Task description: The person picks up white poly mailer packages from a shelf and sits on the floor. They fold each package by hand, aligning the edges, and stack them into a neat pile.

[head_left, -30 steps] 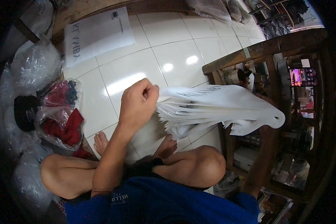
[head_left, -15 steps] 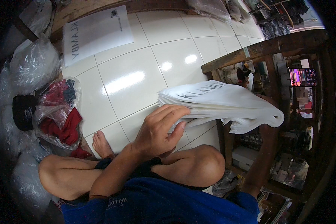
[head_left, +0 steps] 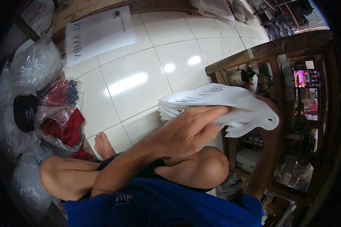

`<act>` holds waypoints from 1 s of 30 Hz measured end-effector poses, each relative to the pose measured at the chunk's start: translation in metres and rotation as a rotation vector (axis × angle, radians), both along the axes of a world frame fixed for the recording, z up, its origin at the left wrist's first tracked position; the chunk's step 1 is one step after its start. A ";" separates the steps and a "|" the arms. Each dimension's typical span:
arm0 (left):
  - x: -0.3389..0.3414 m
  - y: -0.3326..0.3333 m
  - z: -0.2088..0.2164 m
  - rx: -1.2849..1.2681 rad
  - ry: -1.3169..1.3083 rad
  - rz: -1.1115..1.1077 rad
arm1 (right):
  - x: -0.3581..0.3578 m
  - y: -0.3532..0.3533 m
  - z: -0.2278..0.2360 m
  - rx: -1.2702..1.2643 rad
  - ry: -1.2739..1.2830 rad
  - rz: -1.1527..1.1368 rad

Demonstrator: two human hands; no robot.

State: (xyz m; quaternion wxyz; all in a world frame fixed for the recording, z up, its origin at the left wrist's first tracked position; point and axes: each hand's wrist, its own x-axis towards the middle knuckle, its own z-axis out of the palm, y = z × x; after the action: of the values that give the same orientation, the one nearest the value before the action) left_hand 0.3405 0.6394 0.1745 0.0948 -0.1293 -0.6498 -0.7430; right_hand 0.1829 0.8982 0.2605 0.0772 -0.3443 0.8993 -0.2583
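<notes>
I sit cross-legged on a white tiled floor (head_left: 140, 79). A thick stack of white printed sheets (head_left: 223, 100) hangs in front of my knee (head_left: 204, 170). My right hand (head_left: 271, 108) grips the stack's folded right end, with the forearm rising from below. My left hand (head_left: 189, 130) reaches across from the left, and its fingers are pushed in between the layers at the stack's lower edge, with sheets above and below them.
One white printed sheet (head_left: 98, 34) lies flat on the floor at the upper left. Clear plastic bags with red cloth (head_left: 60, 117), a black cap (head_left: 24, 111) and more bags (head_left: 34, 68) crowd the left. A wooden shelf frame (head_left: 261, 51) with a lit phone screen (head_left: 307, 77) stands close on the right.
My left hand was a fist above the stack's left end. It then dropped, opened out and slid right along the stack's underside. The stack has turned slightly, and its end sits higher.
</notes>
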 end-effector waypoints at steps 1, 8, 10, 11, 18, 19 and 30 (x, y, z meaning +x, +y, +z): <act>-0.008 -0.001 0.008 0.072 -0.064 -0.101 | 0.000 -0.001 -0.001 -0.012 -0.004 -0.008; -0.052 0.001 -0.136 -0.692 -0.402 -0.172 | 0.007 -0.008 0.006 -0.051 -0.022 0.017; -0.041 -0.020 -0.150 -0.698 -0.654 -0.106 | -0.007 0.016 0.002 -0.117 -0.124 -0.043; -0.035 -0.031 -0.148 -0.629 -0.766 -0.108 | -0.016 0.031 -0.001 -0.170 -0.179 -0.077; 0.021 -0.036 -0.091 -0.042 -0.330 0.582 | -0.033 0.072 -0.027 -0.490 -0.262 -0.178; 0.030 -0.034 -0.077 -0.094 -0.173 0.501 | -0.028 0.065 -0.025 -0.477 -0.236 -0.167; 0.029 -0.009 -0.043 -0.106 0.027 0.143 | 0.002 -0.003 -0.006 -0.402 -0.119 0.069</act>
State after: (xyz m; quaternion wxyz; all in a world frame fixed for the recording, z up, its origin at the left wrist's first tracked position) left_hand 0.3692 0.6300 0.1317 0.1494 -0.0972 -0.6946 -0.6970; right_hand 0.1852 0.8950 0.2544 0.0688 -0.3673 0.8114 -0.4495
